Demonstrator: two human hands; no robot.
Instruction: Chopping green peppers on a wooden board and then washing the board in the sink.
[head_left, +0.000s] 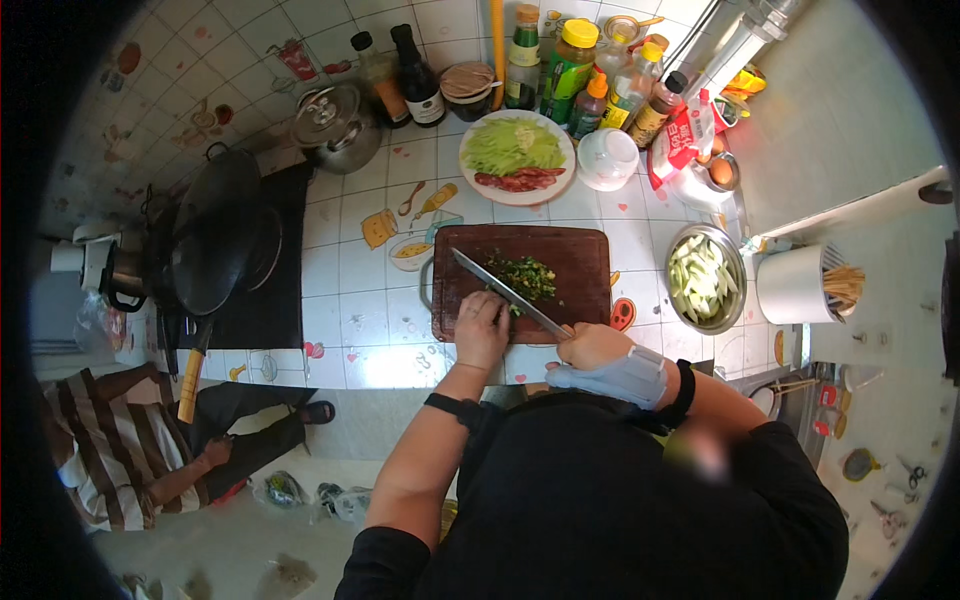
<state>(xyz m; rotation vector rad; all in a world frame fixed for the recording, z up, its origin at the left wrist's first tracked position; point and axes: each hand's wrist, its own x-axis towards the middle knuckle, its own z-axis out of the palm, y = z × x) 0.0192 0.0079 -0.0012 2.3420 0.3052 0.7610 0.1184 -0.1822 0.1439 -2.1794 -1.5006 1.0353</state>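
My right hand (600, 346), in a pale wrist brace, grips a kitchen knife (510, 292) by its handle. The long blade slants up and left across a dark wooden cutting board (586, 251). A small heap of finely chopped greens (529, 279) lies on the board, mostly on the far side of the blade. My left hand (480, 321) rests at the board's near left part, fingers curled close to the blade's near side. Whether those fingers pinch anything is hidden.
Behind the board sits a plate (517, 198) of sliced green vegetable and cured meat. A metal bowl (739, 300) of pale vegetable slices stands right. At left are a wok (214, 255) and lidded pot (349, 146). Bottles (570, 71) line the wall. A person (142, 442) sits lower left.
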